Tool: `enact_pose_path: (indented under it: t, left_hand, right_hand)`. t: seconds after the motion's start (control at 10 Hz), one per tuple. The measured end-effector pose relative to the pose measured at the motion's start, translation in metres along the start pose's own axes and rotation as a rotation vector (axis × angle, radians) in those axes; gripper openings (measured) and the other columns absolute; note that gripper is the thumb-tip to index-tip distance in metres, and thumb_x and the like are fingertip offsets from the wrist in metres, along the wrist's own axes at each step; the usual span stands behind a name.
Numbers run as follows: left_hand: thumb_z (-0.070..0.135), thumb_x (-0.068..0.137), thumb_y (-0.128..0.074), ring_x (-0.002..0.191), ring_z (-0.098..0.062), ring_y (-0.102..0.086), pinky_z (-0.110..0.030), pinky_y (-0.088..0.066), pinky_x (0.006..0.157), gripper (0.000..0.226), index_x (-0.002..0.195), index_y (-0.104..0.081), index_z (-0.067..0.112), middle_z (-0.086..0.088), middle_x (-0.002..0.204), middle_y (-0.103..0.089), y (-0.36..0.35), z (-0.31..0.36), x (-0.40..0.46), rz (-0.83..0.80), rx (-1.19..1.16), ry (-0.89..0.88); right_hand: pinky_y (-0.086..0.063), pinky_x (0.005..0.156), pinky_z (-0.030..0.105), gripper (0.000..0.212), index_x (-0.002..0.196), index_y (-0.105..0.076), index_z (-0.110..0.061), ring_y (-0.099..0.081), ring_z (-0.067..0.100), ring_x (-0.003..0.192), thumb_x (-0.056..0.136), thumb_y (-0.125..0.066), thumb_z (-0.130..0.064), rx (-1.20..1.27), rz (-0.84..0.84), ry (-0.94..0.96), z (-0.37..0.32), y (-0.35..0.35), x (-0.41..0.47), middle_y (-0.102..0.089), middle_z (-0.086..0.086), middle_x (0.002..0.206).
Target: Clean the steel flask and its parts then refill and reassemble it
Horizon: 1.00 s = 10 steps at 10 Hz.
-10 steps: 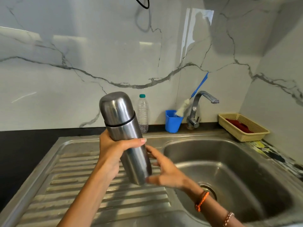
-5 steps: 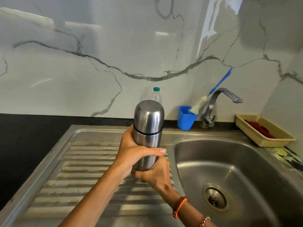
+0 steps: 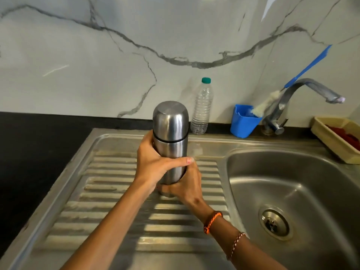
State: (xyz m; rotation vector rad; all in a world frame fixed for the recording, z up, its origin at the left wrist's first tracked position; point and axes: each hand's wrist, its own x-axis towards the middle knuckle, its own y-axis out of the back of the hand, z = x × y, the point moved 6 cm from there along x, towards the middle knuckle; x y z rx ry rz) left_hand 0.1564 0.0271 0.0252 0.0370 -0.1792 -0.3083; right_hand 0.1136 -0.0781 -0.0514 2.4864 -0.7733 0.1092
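Note:
The steel flask (image 3: 170,133) stands upright over the ribbed draining board (image 3: 120,191), its cap cup on top above a black seam. My left hand (image 3: 153,166) grips the flask's body from the left, thumb across the front. Lower down, my right hand (image 3: 187,186) wraps around the flask's base from the right. The bottom of the flask is hidden behind my fingers, so I cannot tell whether it touches the board.
A clear plastic bottle (image 3: 202,108) with a green cap stands against the marble wall. A blue cup (image 3: 244,121) holds a bottle brush (image 3: 266,104) with a blue handle. The tap (image 3: 303,94) reaches over the sink basin (image 3: 292,182). A beige tray (image 3: 335,139) sits far right.
The flask went from tilted to upright and came down toward the draining board. My right hand moved from beside the base to gripping it. The view shifted left.

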Motion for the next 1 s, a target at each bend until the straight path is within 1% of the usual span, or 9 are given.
enact_pose_path:
  t: [0.2, 0.3, 0.4, 0.5, 0.6, 0.7, 0.8, 0.9, 1.0]
  left_hand:
    - [0.017, 0.033, -0.094, 0.098, -0.013, -0.064, -0.031, -0.055, 0.081, 0.090, 0.114, -0.055, 0.017, 0.001, 0.107, -0.066, 0.036, -0.005, 0.000, 0.085, 0.055, -0.044]
    - [0.008, 0.041, -0.091, 0.097, -0.012, -0.064, -0.030, -0.055, 0.079, 0.083, 0.114, -0.054, 0.019, 0.001, 0.106, -0.066, 0.060, -0.010, -0.007, 0.129, 0.051, -0.014]
    - [0.003, 0.044, -0.089, 0.094, -0.011, -0.065, -0.029, -0.054, 0.077, 0.075, 0.107, -0.054, 0.025, 0.002, 0.103, -0.066, 0.086, -0.014, -0.019, 0.190, 0.028, 0.004]
    - [0.002, 0.048, -0.088, 0.098, -0.011, -0.062, -0.028, -0.053, 0.080, 0.078, 0.113, -0.052, 0.024, 0.003, 0.107, -0.064, 0.103, -0.017, -0.025, 0.207, 0.013, 0.012]
    - [0.004, 0.052, -0.087, 0.101, -0.011, -0.061, -0.028, -0.052, 0.082, 0.077, 0.116, -0.049, 0.025, 0.003, 0.110, -0.062, 0.116, -0.017, -0.021, 0.219, 0.016, 0.006]
    - [0.006, 0.055, -0.086, 0.102, -0.008, -0.058, -0.022, -0.050, 0.081, 0.077, 0.117, -0.045, 0.027, 0.003, 0.114, -0.058, 0.121, -0.019, -0.019, 0.223, 0.051, -0.034]
    - [0.006, 0.060, -0.084, 0.099, -0.001, -0.055, -0.006, -0.047, 0.069, 0.077, 0.121, -0.041, 0.028, 0.009, 0.112, -0.055, 0.120, -0.022, -0.020, 0.211, 0.037, -0.057]
    - [0.007, 0.062, -0.082, 0.099, 0.000, -0.055, -0.008, -0.047, 0.069, 0.077, 0.121, -0.038, 0.030, 0.010, 0.112, -0.054, 0.123, -0.023, -0.018, 0.202, 0.027, -0.063]
    - [0.013, 0.063, -0.083, 0.111, -0.007, -0.050, -0.017, -0.043, 0.082, 0.088, 0.133, -0.031, 0.030, 0.005, 0.127, -0.046, 0.128, -0.025, -0.026, 0.295, 0.030, -0.088]
  right_hand:
    - [-0.052, 0.083, 0.029, 0.083, 0.114, -0.053, -0.018, -0.060, 0.011, 0.098, 0.040, -0.086, -0.038, 0.031, -0.050, -0.016, -0.016, -0.046, -0.005, -0.061, -0.003, 0.108]
    - [-0.052, 0.084, 0.032, 0.085, 0.115, -0.053, -0.017, -0.060, 0.015, 0.099, 0.039, -0.082, -0.041, 0.052, -0.095, -0.025, -0.026, -0.070, -0.014, -0.061, -0.001, 0.107]
    - [-0.052, 0.085, 0.033, 0.086, 0.115, -0.052, -0.016, -0.059, 0.015, 0.099, 0.039, -0.083, -0.040, 0.056, -0.131, -0.005, -0.038, -0.091, -0.027, -0.059, 0.000, 0.108]
    - [-0.047, 0.084, 0.026, 0.079, 0.114, -0.049, -0.014, -0.056, 0.016, 0.101, 0.046, -0.088, -0.028, 0.027, -0.162, 0.023, -0.048, -0.100, -0.033, -0.056, 0.000, 0.109]
    - [-0.044, 0.084, 0.023, 0.082, 0.118, -0.046, -0.015, -0.053, 0.014, 0.102, 0.049, -0.088, -0.028, 0.003, -0.206, 0.032, -0.058, -0.108, -0.031, -0.054, 0.000, 0.112]
    - [-0.047, 0.082, 0.024, 0.083, 0.119, -0.044, -0.014, -0.054, 0.014, 0.101, 0.050, -0.088, -0.026, -0.008, -0.231, 0.056, -0.063, -0.115, -0.031, -0.053, 0.000, 0.113]
    - [-0.045, 0.080, 0.022, 0.085, 0.122, -0.044, -0.013, -0.054, 0.014, 0.101, 0.050, -0.088, -0.025, -0.002, -0.233, 0.075, -0.058, -0.118, -0.030, -0.053, 0.002, 0.113]
    - [-0.041, 0.080, 0.018, 0.084, 0.123, -0.045, -0.012, -0.053, 0.016, 0.103, 0.052, -0.088, -0.024, -0.024, -0.259, 0.082, -0.061, -0.119, -0.032, -0.053, 0.003, 0.115]
    - [-0.044, 0.090, 0.025, 0.099, 0.133, -0.037, -0.012, -0.049, 0.018, 0.114, 0.051, -0.089, -0.031, -0.058, -0.318, 0.115, -0.063, -0.120, -0.034, -0.048, 0.005, 0.123]
